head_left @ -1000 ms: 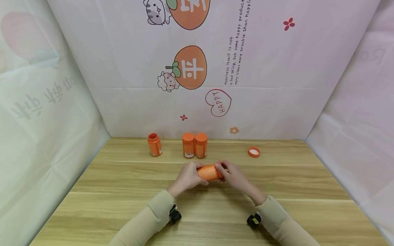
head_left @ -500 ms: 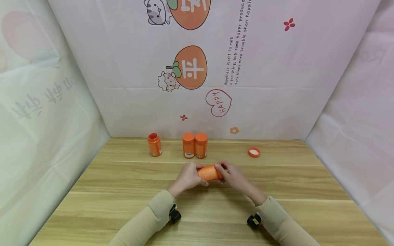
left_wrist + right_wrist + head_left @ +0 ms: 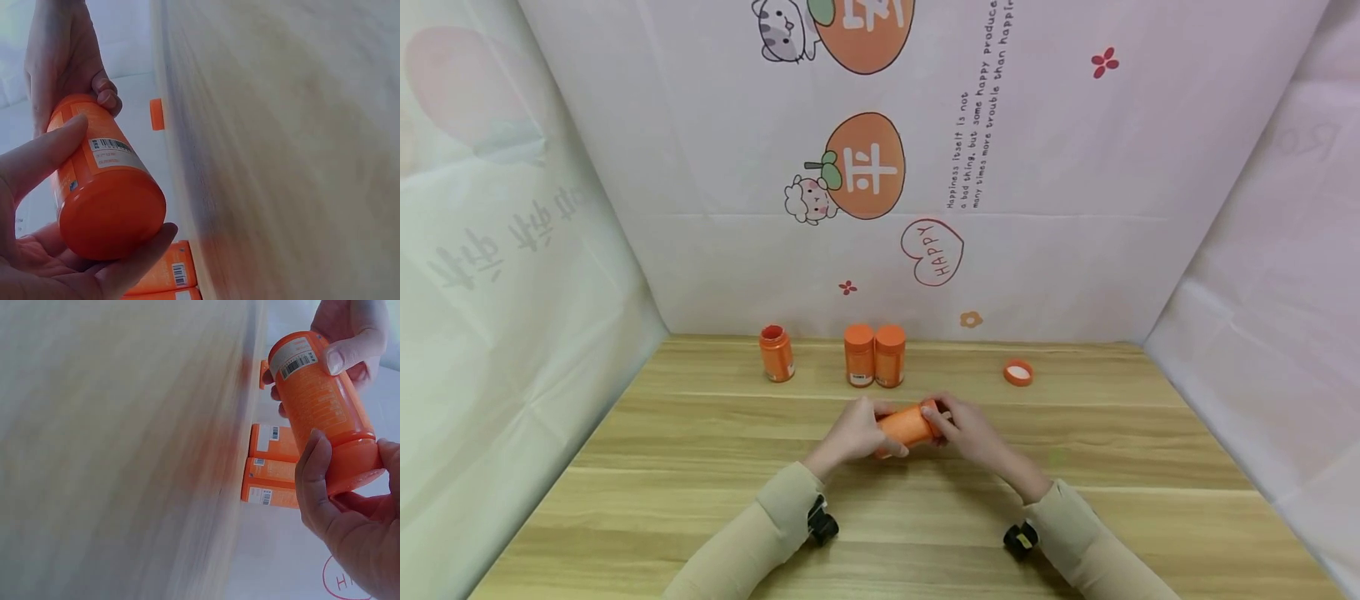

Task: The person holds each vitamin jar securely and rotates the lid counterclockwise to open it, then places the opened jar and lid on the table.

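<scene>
An orange bottle (image 3: 904, 426) with a barcode label is held tilted above the wooden table, between both hands. My left hand (image 3: 854, 430) grips its body near the base; the left wrist view shows the thumb along one side and fingers under the round bottom (image 3: 112, 215). At the other end, my right hand (image 3: 968, 427) grips the orange lid (image 3: 355, 464), thumb and fingers around its rim. In the right wrist view the lid sits on the bottle's neck, with a thin gap line below it.
At the back of the table (image 3: 910, 517) stand two lidded orange bottles (image 3: 859, 357) side by side. Left of them is a lidless orange bottle (image 3: 777, 355). A loose orange lid (image 3: 1018, 372) lies white inside up at the back right. White printed cloth (image 3: 1037, 275) walls the table.
My left hand has shifted slightly left and toward me, tilting the base of the bottle lower. The right hand stays almost in place on the lid.
</scene>
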A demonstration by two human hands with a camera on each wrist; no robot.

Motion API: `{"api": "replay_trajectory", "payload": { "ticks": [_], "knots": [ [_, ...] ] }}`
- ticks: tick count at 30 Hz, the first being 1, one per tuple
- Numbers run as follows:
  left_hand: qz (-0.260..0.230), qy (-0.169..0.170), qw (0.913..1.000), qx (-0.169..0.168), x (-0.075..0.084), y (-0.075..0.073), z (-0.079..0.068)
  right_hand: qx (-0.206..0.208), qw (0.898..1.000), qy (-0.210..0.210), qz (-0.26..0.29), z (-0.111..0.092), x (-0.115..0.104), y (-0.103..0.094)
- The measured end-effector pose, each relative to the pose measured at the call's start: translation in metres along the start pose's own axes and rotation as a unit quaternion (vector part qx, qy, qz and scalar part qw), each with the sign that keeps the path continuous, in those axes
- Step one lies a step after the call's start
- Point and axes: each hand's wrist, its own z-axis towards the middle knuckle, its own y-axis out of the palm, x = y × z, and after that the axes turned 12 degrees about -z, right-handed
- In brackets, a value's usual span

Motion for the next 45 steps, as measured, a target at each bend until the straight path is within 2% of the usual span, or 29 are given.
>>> {"api": "replay_trajectory", "payload": {
  "ticks": [9,16,27,35,45],
  "knots": [
    [0.006,-0.007,1.0,-0.003,-0.001,-0.002,0.0,-0.011,1.0,-0.023,-0.006,-0.001,0.001,-0.002],
    [-0.002,-0.007,0.9999,-0.009,-0.003,-0.002,0.0,-0.03,0.998,-0.056,-0.013,-0.001,0.008,-0.002],
    [-0.015,-0.018,0.9996,-0.015,-0.003,-0.002,0.0,-0.076,0.993,-0.075,0.046,-0.005,0.013,-0.011],
    [-0.034,-0.032,0.9989,-0.01,-0.002,-0.003,-0.001,-0.105,0.986,-0.076,0.105,-0.007,0.015,-0.017],
    [-0.034,-0.031,0.9989,-0.009,-0.002,-0.002,-0.001,-0.106,0.983,-0.106,0.102,-0.006,0.021,-0.018]
  ]
}}
